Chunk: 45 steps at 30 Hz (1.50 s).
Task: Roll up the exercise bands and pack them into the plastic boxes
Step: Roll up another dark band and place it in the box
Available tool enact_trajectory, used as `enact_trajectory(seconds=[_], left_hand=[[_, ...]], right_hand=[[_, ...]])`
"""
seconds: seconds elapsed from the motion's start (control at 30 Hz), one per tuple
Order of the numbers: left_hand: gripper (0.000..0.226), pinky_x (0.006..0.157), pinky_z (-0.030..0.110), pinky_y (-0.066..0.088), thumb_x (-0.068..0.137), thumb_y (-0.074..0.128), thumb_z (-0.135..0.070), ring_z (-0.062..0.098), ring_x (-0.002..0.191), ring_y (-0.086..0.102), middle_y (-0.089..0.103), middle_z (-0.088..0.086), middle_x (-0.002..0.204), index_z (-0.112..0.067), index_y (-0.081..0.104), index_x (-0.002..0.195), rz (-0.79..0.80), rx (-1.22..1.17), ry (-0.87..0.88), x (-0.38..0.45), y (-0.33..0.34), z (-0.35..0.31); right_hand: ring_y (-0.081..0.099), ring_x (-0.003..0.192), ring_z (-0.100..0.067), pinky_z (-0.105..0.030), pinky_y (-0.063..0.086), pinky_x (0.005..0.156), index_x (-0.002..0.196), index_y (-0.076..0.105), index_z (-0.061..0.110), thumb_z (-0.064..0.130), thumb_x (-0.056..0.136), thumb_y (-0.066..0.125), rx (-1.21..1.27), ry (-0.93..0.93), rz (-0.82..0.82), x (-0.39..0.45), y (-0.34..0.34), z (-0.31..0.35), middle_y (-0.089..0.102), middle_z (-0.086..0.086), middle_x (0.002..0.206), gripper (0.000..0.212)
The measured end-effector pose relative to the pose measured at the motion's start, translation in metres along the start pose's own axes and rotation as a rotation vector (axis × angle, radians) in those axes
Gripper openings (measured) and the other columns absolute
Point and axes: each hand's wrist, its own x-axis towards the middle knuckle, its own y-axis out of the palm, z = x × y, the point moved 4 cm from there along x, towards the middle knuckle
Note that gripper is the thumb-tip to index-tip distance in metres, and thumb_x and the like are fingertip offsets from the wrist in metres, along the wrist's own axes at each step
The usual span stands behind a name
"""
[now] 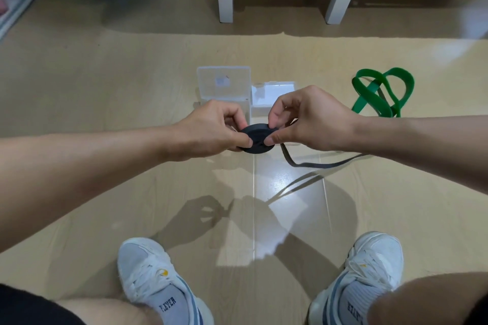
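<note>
Starting nearest the body, two white lace-up sneakers (148,272) are planted on a flattened sheet of brown cardboard (79,206), and nothing there threatens the work. Above the sheet, held in the air between both hands, is the flat black rubber exercise band wound into a disc-shaped coil (255,141). The left hand (211,130) is closed on the coil's left edge with thumb and fingers pinching it; the right hand (307,119) is closed on the right edge in the same way.

The main risk, as I judge it, is the coil springing loose: rubber wound tight wants to unwind, and any slackening of either pinch would let the layers slip. The unrolled tail (317,165) trails away to the right; if it snags or twists, the last turns may go on crooked and the disc bulge.

Just beyond the hands stand two clear plastic boxes (224,84) with lids raised. An over-wide coil might not fit. Further right, the loose green rubber band (383,92) lies tangled, not yet rolled.
</note>
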Motion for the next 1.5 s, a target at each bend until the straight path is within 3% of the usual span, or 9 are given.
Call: enact_trajectory(seconds=[0.13, 0.27, 0.5, 0.77, 0.93, 1.03, 1.23, 1.37, 1.5], left_hand=[[0.025, 0.078, 0.041, 0.061, 0.073, 0.089, -0.027, 0.006, 0.069, 0.068, 0.075, -0.009, 0.082, -0.025, 0.071, 0.091, 0.055, 0.211, 0.041, -0.002, 0.008, -0.009], [0.013, 0.079, 0.038, 0.062, 0.077, 0.088, -0.02, 0.006, 0.068, 0.071, 0.074, -0.013, 0.066, -0.022, 0.074, 0.075, 0.025, 0.278, 0.087, -0.003, 0.011, -0.015], [0.015, 0.085, 0.05, 0.059, 0.081, 0.082, -0.004, 0.022, 0.073, 0.072, 0.076, 0.018, 0.083, -0.008, 0.069, 0.079, -0.016, -0.08, 0.023, -0.002, 0.001, -0.003], [0.02, 0.088, 0.036, 0.062, 0.085, 0.076, 0.004, 0.024, 0.089, 0.076, 0.076, 0.018, 0.095, -0.008, 0.061, 0.08, 0.016, -0.303, 0.008, -0.001, -0.002, 0.004], [0.027, 0.087, 0.041, 0.061, 0.074, 0.09, -0.027, 0.011, 0.079, 0.072, 0.076, -0.006, 0.088, -0.024, 0.071, 0.093, 0.083, 0.131, 0.019, -0.001, 0.002, 0.0], [0.019, 0.073, 0.032, 0.059, 0.072, 0.091, -0.037, -0.001, 0.066, 0.067, 0.071, -0.022, 0.069, -0.03, 0.074, 0.079, 0.053, 0.348, 0.072, -0.004, 0.008, -0.016], [0.015, 0.068, 0.027, 0.058, 0.073, 0.091, -0.019, 0.01, 0.067, 0.071, 0.076, -0.003, 0.068, -0.018, 0.076, 0.075, 0.008, 0.169, 0.024, -0.002, 0.002, -0.015], [0.016, 0.091, 0.049, 0.058, 0.078, 0.086, -0.01, 0.023, 0.077, 0.071, 0.076, 0.024, 0.092, -0.011, 0.07, 0.077, -0.004, -0.026, 0.016, -0.001, -0.006, -0.007], [0.017, 0.092, 0.041, 0.061, 0.082, 0.079, 0.001, 0.025, 0.082, 0.073, 0.075, 0.027, 0.097, -0.006, 0.065, 0.078, -0.005, -0.215, 0.018, -0.001, -0.008, -0.002]], right_hand=[[0.07, 0.074, -0.004, -0.028, 0.057, 0.074, 0.08, 0.072, 0.027, 0.023, 0.075, 0.087, -0.167, -0.057, 0.035, -0.006, 0.008, 0.011, 0.076, 0.009, 0.078, 0.016], [0.067, 0.076, 0.004, -0.018, 0.053, 0.071, 0.084, 0.074, 0.031, 0.021, 0.078, 0.084, -0.222, -0.105, 0.049, -0.008, 0.011, 0.016, 0.075, 0.013, 0.079, 0.015], [0.073, 0.075, -0.01, -0.03, 0.059, 0.08, 0.082, 0.067, 0.022, 0.016, 0.074, 0.09, 0.079, -0.1, -0.057, -0.002, -0.006, 0.008, 0.078, 0.002, 0.081, 0.025], [0.063, 0.06, -0.002, -0.013, 0.049, 0.06, 0.074, 0.065, 0.021, 0.021, 0.069, 0.094, 0.11, -0.03, -0.07, 0.001, -0.009, 0.0, 0.074, 0.004, 0.07, 0.029], [0.067, 0.066, -0.003, -0.029, 0.056, 0.07, 0.076, 0.072, 0.026, 0.026, 0.073, 0.09, -0.111, -0.041, -0.01, -0.005, 0.001, 0.008, 0.076, 0.008, 0.075, 0.018], [0.068, 0.073, 0.001, -0.02, 0.054, 0.07, 0.078, 0.074, 0.03, 0.025, 0.075, 0.086, -0.198, -0.092, 0.028, -0.009, 0.009, 0.017, 0.076, 0.011, 0.074, 0.014], [0.071, 0.078, 0.004, -0.024, 0.058, 0.082, 0.087, 0.076, 0.031, 0.02, 0.08, 0.086, -0.036, -0.1, 0.031, -0.006, 0.003, 0.013, 0.077, 0.012, 0.083, 0.016], [0.072, 0.074, -0.01, -0.025, 0.057, 0.074, 0.086, 0.072, 0.022, 0.017, 0.076, 0.089, 0.12, -0.09, -0.053, -0.002, -0.007, 0.007, 0.079, 0.003, 0.083, 0.021], [0.071, 0.071, -0.017, -0.039, 0.058, 0.083, 0.08, 0.066, 0.02, 0.018, 0.071, 0.092, 0.175, -0.053, -0.084, 0.0, -0.01, 0.001, 0.077, -0.001, 0.078, 0.028]])
